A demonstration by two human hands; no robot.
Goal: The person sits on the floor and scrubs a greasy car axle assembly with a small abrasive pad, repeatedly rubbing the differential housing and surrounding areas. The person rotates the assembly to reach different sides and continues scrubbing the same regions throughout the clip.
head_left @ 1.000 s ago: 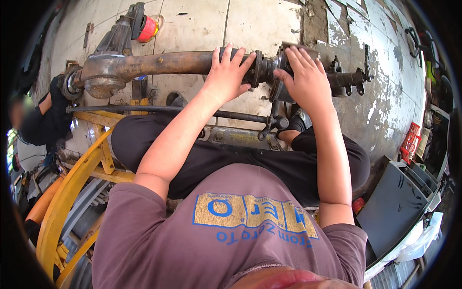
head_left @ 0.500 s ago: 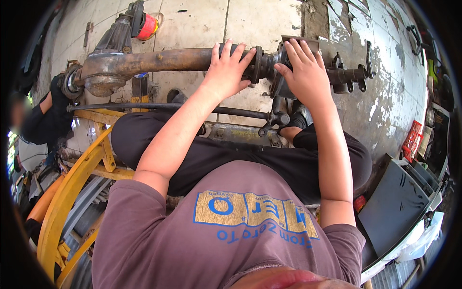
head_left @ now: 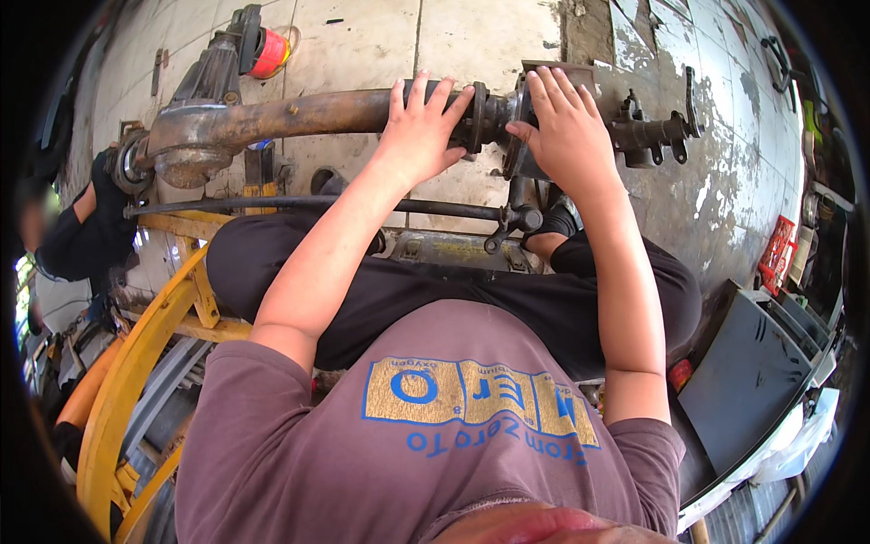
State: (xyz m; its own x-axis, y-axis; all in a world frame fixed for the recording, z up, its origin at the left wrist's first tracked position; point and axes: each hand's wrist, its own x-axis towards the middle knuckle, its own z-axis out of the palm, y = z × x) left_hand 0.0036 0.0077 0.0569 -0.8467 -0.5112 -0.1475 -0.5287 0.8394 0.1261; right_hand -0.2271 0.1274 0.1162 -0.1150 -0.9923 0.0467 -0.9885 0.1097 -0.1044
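Observation:
A rusty vehicle axle (head_left: pixel 317 112) lies crosswise in front of me, with a bulky differential housing (head_left: pixel 192 140) toward its left end. My left hand (head_left: pixel 415 136) rests on the axle tube just left of a dark bolted flange (head_left: pixel 479 118), fingers spread. Right of that flange, my right hand (head_left: pixel 573 136) lies flat over the dark steering knuckle (head_left: pixel 521 154), its fingers stretched out and its thumb apart. Much of the knuckle is hidden under this hand. Neither hand is wrapped round anything. Below the axle runs a thin dark steering rod (head_left: pixel 344 203) with a joint at its right end.
Another person's dark-covered hand (head_left: pixel 107 186) is at the axle's left end. Yellow metal stands (head_left: pixel 145 340) stand at my left. A red and yellow container (head_left: pixel 272 53) sits behind the housing. A dark slotted part (head_left: pixel 648 140) is right of the knuckle. A grey metal box (head_left: pixel 739 385) is at lower right.
The whole view has shifted slightly. My hands keep nearly the same places on the axle and knuckle; I see no clear change in grip.

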